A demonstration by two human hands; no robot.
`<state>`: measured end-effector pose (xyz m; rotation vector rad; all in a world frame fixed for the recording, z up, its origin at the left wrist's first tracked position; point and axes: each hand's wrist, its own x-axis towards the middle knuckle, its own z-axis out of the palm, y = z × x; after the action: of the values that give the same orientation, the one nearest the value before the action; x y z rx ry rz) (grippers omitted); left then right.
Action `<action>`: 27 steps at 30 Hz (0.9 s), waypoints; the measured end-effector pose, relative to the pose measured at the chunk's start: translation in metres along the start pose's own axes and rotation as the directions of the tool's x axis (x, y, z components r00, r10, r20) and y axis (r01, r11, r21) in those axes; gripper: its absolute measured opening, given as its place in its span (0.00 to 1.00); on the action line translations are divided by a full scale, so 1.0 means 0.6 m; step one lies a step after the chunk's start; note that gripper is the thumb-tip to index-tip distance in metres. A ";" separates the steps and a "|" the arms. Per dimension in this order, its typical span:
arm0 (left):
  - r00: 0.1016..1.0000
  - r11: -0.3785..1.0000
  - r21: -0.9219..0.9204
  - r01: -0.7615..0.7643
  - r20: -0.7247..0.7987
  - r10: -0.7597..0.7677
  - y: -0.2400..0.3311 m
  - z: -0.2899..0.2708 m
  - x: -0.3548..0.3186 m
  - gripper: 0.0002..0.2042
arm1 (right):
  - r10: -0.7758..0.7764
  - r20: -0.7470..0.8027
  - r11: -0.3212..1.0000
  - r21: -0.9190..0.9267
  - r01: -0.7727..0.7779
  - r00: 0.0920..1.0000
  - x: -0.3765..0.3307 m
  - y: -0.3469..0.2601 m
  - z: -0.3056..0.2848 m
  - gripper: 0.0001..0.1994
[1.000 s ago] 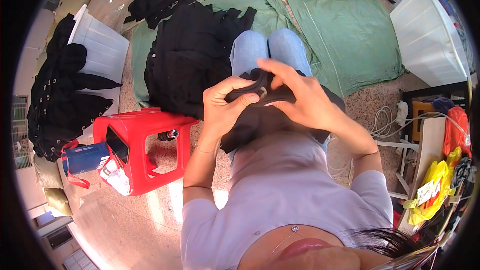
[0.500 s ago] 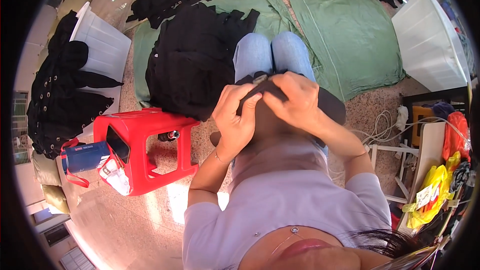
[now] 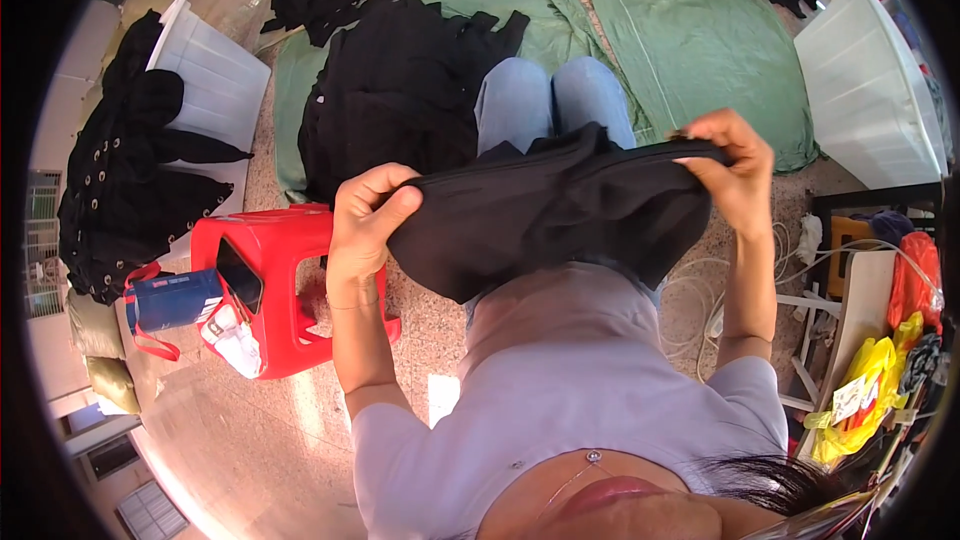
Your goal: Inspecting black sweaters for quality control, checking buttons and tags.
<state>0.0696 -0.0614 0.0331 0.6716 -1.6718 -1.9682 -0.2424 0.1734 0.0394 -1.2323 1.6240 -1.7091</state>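
Note:
A black garment (image 3: 520,215) is stretched sideways above my lap, its upper edge pulled into a nearly straight line. My left hand (image 3: 367,218) is closed on the left end of that edge, thumb on top. At the right end, my right hand (image 3: 735,165) pinches the same edge between thumb and fingers. The cloth hangs in folds toward my waist and covers part of my thighs. Beyond it show the knees of my light blue jeans (image 3: 555,100). A large pile of black garments (image 3: 390,105) lies just past my left hand.
A red plastic stool (image 3: 285,285) stands at my left, carrying a phone and a blue box (image 3: 175,302). White bins (image 3: 215,75) stand on both sides, the left one draped with black eyeleted clothing (image 3: 105,180). Green sheeting (image 3: 700,60) covers the floor ahead. Yellow bags (image 3: 865,390) hang at right.
My hands were close together over the cloth at my lap. They have moved wide apart, left and right, and the black garment is now spread between them.

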 end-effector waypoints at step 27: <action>0.973 0.966 0.137 -0.218 -0.046 0.226 -0.031 0.155 0.034 0.11 | -0.626 0.355 0.437 -0.578 0.689 0.694 0.011 0.008 0.172 0.11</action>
<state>-0.0060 -0.0008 0.0264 0.5571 -1.7680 -1.6780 -0.1597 0.1129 0.0257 -2.5755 1.9271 -1.3747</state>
